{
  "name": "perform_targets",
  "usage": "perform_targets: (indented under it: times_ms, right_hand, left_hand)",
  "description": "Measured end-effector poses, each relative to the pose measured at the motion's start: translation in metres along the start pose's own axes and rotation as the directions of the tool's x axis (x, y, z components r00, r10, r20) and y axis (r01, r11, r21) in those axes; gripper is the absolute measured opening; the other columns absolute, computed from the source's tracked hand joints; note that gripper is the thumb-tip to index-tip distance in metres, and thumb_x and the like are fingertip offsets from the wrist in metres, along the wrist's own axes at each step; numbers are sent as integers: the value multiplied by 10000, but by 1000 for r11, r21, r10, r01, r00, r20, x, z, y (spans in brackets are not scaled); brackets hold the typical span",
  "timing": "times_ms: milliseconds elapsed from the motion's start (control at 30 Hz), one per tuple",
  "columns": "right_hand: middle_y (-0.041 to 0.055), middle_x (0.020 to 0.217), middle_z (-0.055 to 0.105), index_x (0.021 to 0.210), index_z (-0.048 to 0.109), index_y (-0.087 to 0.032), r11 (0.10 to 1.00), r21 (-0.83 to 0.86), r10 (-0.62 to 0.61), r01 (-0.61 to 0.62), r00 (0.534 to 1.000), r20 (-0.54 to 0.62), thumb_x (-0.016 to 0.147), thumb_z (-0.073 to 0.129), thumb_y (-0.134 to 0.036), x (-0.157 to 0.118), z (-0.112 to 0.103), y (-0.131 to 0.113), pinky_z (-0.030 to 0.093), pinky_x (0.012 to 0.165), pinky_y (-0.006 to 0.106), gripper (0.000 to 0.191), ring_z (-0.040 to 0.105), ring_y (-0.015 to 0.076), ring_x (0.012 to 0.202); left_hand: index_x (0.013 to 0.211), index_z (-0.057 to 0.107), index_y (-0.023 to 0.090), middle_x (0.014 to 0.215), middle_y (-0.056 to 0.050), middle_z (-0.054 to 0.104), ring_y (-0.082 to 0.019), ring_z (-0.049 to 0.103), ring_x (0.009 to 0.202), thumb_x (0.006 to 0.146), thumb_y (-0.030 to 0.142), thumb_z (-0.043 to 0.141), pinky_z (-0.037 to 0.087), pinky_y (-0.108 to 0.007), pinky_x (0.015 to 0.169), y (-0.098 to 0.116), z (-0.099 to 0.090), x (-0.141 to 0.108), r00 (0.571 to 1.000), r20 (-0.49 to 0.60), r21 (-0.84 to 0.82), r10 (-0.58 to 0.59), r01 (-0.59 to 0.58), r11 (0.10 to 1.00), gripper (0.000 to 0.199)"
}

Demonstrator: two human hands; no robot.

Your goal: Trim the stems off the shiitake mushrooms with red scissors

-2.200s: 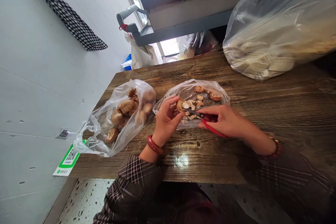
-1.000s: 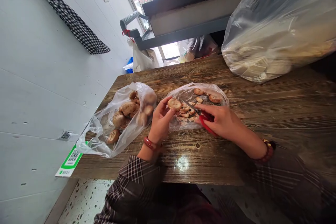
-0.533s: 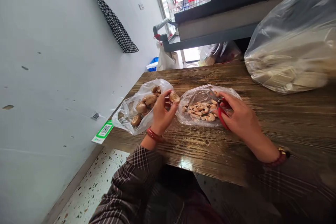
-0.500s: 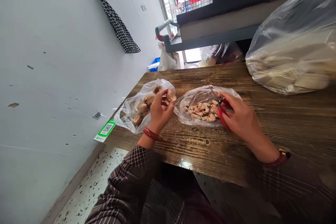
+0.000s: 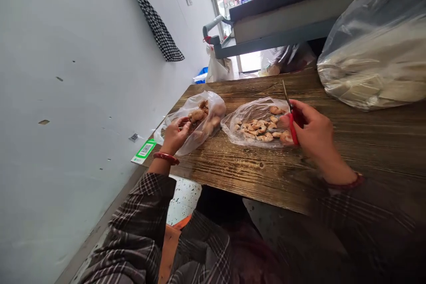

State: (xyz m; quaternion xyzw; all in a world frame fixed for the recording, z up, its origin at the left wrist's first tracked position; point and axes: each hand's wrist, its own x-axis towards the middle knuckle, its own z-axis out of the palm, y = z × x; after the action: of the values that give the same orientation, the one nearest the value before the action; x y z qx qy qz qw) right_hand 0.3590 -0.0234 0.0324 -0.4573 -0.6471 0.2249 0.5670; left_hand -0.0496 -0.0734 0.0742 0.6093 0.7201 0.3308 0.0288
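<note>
My left hand [image 5: 176, 136] is at the near left side of a thin white plastic bag [image 5: 208, 131], its fingers closed on the plastic beside the brown mushrooms [image 5: 197, 115]. Some of those mushrooms show only through the film. My right hand [image 5: 314, 131] grips scissors [image 5: 293, 126] by their red handles, with the blades pointing up and looking closed. Under and beside that hand lies a clear plastic bag [image 5: 242, 113] spread on the table, with several small cut mushroom pieces [image 5: 254, 128] on it. A larger mushroom [image 5: 286, 137] rests by the scissor handles.
The dark wooden table [image 5: 229, 173] carries both bags. A big clear bag of pale contents [image 5: 372, 75] stands at the right back. A grey cart [image 5: 262, 44] is beyond the far edge. The white wall [image 5: 83, 97] runs along the left, with a green-framed code card [image 5: 143, 151] near the table corner.
My left hand has moved left and back to the white bag; the mushroom it held is out of its fingers. The bag's film now covers more mushrooms. The scissor blades have swung upright and look closed.
</note>
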Motion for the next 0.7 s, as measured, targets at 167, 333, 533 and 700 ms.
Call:
perform_targets:
  times_ms: [167,333,533,700]
  right_hand:
    - [17,929,749,1239,717,-275,930,327,201,-168,977,-70,860,748,-535,12,-6,4,603,713,360,461,696,181,780]
    - [-17,852,712,1227,700,-299,833,532,237,-155,968,-88,862,742,-591,16,-9,-4,569,637,288,469,669,140,728]
    - [-16,913,700,1312,657,-332,848,523,166,-80,979,-120,935,632,-649,13,-7,-10,575,677,301,492,662,138,756]
    - [-5,952,702,1349,630,-335,885,459,152,-84,982,-115,976,595,-611,11,-9,-10,586,724,317,465,661,145,783]
  left_hand:
    - [1142,750,164,1101,-105,791,-229,743,973,924,374,607,592,-398,941,65,19,0,985,-39,-190,167,-171,967,335]
    - [1087,756,175,1035,-88,790,-215,732,931,949,285,613,591,-365,847,135,72,-16,852,192,-269,488,-432,861,228]
    - [1171,725,149,1123,-141,742,-270,695,1050,987,222,586,557,-449,956,193,140,-27,696,402,-163,595,-585,795,243]
    - [917,744,101,1030,-231,695,-379,659,1019,938,284,672,542,-542,895,218,169,-31,699,413,-82,584,-610,788,198]
